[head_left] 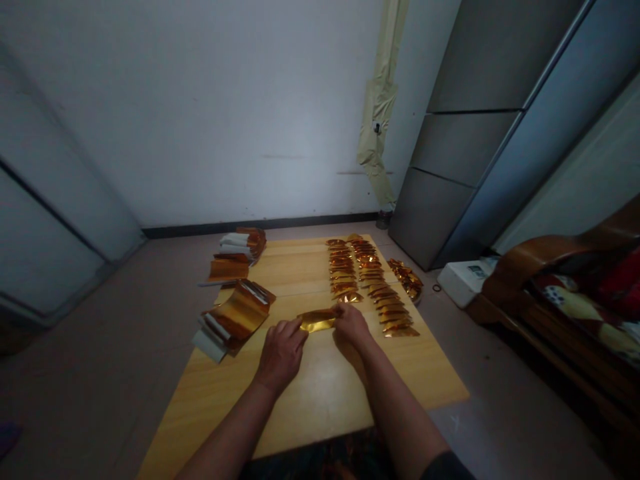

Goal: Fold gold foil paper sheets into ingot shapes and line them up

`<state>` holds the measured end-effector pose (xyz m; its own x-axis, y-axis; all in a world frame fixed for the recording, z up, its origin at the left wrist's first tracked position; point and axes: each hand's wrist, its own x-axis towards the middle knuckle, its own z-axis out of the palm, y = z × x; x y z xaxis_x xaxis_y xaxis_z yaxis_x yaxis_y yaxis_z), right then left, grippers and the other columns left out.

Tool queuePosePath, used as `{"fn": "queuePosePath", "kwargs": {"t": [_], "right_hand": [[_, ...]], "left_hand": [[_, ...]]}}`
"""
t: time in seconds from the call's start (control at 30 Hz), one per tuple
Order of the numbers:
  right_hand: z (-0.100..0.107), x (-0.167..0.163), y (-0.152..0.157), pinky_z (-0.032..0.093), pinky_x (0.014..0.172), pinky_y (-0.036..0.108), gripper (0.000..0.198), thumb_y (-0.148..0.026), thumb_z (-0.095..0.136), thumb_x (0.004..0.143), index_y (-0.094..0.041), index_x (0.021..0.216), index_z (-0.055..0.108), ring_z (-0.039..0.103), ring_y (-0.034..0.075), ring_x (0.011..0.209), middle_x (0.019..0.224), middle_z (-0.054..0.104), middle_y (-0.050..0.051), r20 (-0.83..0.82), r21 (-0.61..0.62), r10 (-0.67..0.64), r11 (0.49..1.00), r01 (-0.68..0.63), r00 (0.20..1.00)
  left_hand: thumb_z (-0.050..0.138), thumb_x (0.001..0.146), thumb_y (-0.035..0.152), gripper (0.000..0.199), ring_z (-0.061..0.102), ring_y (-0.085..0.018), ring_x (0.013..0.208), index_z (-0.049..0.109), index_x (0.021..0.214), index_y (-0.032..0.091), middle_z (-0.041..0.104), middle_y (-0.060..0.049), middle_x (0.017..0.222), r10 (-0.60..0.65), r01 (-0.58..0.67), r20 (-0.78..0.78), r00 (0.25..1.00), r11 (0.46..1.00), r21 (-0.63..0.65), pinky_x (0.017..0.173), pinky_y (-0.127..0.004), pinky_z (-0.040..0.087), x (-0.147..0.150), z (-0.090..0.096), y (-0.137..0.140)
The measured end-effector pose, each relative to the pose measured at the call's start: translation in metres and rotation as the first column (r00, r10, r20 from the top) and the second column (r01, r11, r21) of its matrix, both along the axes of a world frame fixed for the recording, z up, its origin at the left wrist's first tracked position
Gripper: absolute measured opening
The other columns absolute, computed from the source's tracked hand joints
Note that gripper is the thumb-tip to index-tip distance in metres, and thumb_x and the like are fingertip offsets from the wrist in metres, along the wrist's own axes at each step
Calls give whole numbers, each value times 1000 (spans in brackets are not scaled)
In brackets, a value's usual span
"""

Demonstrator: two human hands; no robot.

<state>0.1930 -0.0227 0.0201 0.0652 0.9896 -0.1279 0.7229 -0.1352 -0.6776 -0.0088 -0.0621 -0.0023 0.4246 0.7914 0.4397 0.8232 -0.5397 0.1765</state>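
Note:
A folded strip of shiny gold foil paper (319, 321) is stretched between my two hands, just above the wooden table. My left hand (283, 353) pinches its left end. The right end is gripped by my right hand (351, 324), whose fingertips are partly hidden. To the left lies a stack of gold foil sheets (245, 310) with grey-white backs, curling up at the edges. Folded gold foil pieces stand in two long rows on the right, one inner row (343, 270) and one outer row (385, 293).
The light wooden table (320, 393) stands near a white wall. More foil sheets (229, 268) hang over its far left edge. A pile of folded gold pieces (406, 280) sits beyond the right edge. A grey refrigerator (460, 147), a white box (463, 280) and a wooden bench (520, 293) are to the right.

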Motion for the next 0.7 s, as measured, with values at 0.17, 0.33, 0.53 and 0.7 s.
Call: {"fn": "queuePosePath", "kwargs": {"t": [0.17,0.33,0.53,0.7], "right_hand": [[3,-2,-3,38,64,19,19,-20,59,75,-22,91,70,61,14,79,86,71,0,-27,-14,-54,998,54,998],[10,-5,-5,36,64,20,14,-26,57,81,-23,84,70,60,14,80,86,70,0,61,-26,-40,999,41,997],[11,-7,-9,35,65,20,15,-25,57,80,-24,85,71,60,14,83,89,71,0,75,-24,-42,999,43,996],[13,-9,-12,34,62,20,16,-21,57,76,-24,84,70,59,14,78,82,70,-1,33,-29,-66,997,67,997]], "left_hand": [[48,89,14,20,54,-24,98,66,95,21,65,-9,119,-22,22,25,999,1000,7,81,-40,44,0,-3,1],[43,93,17,23,56,-23,97,62,106,20,66,-10,115,-43,43,85,995,999,7,84,-39,47,-1,-10,3],[41,93,14,35,56,-22,103,53,125,19,64,-10,112,-109,109,176,978,994,12,91,-39,49,-2,-16,6],[42,95,20,30,56,-21,94,59,121,18,63,-10,100,-98,97,154,983,995,11,83,-37,50,-2,-13,5]]}}
